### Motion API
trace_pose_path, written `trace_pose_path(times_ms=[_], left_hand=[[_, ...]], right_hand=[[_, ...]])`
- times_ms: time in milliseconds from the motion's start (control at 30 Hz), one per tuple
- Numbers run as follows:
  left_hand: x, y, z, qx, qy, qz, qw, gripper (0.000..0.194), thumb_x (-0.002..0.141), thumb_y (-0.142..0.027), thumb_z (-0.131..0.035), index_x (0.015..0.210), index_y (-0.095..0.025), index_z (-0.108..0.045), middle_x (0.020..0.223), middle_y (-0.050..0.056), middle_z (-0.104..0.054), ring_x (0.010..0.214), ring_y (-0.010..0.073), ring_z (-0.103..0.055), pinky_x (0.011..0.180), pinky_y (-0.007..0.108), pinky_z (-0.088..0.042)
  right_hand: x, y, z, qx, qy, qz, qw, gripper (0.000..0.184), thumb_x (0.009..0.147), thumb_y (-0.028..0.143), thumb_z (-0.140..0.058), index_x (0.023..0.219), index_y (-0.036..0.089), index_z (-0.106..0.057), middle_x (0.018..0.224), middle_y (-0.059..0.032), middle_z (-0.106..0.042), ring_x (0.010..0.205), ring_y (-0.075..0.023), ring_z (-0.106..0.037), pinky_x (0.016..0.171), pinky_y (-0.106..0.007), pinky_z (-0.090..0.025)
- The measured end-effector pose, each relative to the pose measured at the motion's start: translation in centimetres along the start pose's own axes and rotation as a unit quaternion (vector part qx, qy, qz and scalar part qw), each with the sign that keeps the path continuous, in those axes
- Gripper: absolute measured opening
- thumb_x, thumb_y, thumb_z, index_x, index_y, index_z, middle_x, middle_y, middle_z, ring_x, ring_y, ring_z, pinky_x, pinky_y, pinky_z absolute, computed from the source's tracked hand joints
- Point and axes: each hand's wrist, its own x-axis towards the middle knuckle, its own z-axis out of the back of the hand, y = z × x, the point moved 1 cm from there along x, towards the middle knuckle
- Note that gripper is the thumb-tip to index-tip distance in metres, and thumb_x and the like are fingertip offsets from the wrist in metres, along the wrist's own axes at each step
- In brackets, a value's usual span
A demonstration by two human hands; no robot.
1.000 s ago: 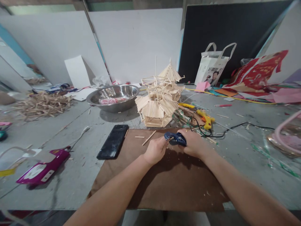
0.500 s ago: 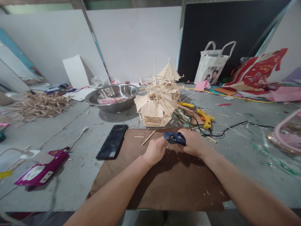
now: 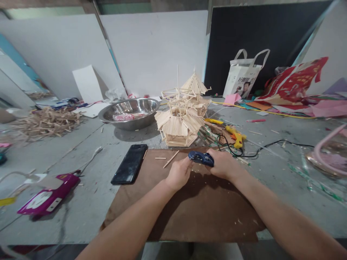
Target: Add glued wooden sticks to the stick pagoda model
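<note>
From my head: my right grip [image 3: 225,165] is closed around a dark blue hand tool [image 3: 201,159], the centre of this clock. My left grip [image 3: 178,174] has its fingertips drawn together at the tool's 9 o'clock end; I cannot tell whether they pinch the tool or something small. Both are over a brown sheet [image 3: 200,216], which runs toward 6 o'clock, to the near edge of the table [image 3: 89,216]; my widest room is that way. Loose sticks [image 3: 171,159] lie near at 9 o'clock; farther out, a black phone [image 3: 129,164]. A stick-built model [image 3: 179,126] bounds me at 11 o'clock, a yellow glue gun [image 3: 238,139] at 2. My right fingers cover part of the tool, so its working end is hard to make out. Both forearms [image 3: 132,216] are cut off by the frame.
</note>
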Motion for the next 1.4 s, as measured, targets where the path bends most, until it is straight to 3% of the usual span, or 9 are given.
trace_pose_path(times_ms=[233, 433, 667, 867, 1400], left_hand=[[0.1, 0.0, -0.2, 0.0, 0.008, -0.002, 1.0, 0.019, 0.081, -0.021, -0.03, 0.076, -0.016, -0.048, 0.06, 0.001, -0.05, 0.053, 0.0102, -0.044, 0.051, 0.02, -0.032], [0.2, 0.1, -0.1, -0.034, 0.015, 0.035, 0.999, 0.023, 0.083, -0.026, -0.029, 0.069, -0.016, -0.045, 0.054, -0.001, -0.042, 0.051, 0.0093, -0.04, 0.05, 0.02, -0.03], [0.4, -0.1, 0.2, -0.08, -0.019, 0.043, 0.996, 0.019, 0.082, -0.025, -0.033, 0.078, -0.016, -0.049, 0.061, -0.001, -0.048, 0.056, 0.0086, -0.044, 0.055, 0.019, -0.034], [0.4, 0.1, 0.3, -0.056, -0.054, 0.035, 0.996, 0.017, 0.08, -0.024, -0.038, 0.074, -0.015, -0.051, 0.062, 0.001, -0.053, 0.059, 0.0099, -0.048, 0.055, 0.019, -0.036], [0.3, 0.2, 0.3, -0.067, -0.038, 0.027, 0.997, 0.016, 0.076, -0.016, -0.039, 0.08, -0.014, -0.054, 0.067, 0.003, -0.056, 0.061, 0.0111, -0.05, 0.057, 0.021, -0.038]], right_hand=[[0.1, 0.0, -0.6, -0.014, 0.0, -0.028, 1.0, 0.017, 0.067, 0.032, -0.044, 0.078, 0.019, -0.049, 0.07, -0.0044, -0.063, 0.066, -0.0196, -0.058, 0.052, -0.025, -0.028], [0.5, -1.3, -0.8, 0.002, -0.03, -0.087, 0.996, 0.024, 0.065, 0.027, -0.046, 0.087, 0.02, -0.049, 0.082, -0.0052, -0.062, 0.075, -0.0207, -0.056, 0.055, -0.025, -0.028], [0.6, -1.4, -1.1, 0.032, -0.026, -0.052, 0.998, 0.032, 0.063, 0.024, -0.047, 0.094, 0.018, -0.049, 0.089, -0.0063, -0.059, 0.082, -0.0212, -0.054, 0.062, -0.026, -0.031], [0.3, -0.4, -0.7, 0.054, -0.031, -0.023, 0.998, 0.03, 0.065, 0.025, -0.045, 0.094, 0.017, -0.049, 0.092, -0.0071, -0.059, 0.082, -0.0202, -0.053, 0.065, -0.026, -0.033], [0.0, 0.1, -0.7, 0.05, -0.022, 0.009, 0.998, 0.023, 0.063, 0.022, -0.045, 0.086, 0.019, -0.049, 0.081, -0.0038, -0.059, 0.074, -0.0175, -0.053, 0.06, -0.024, -0.031]])
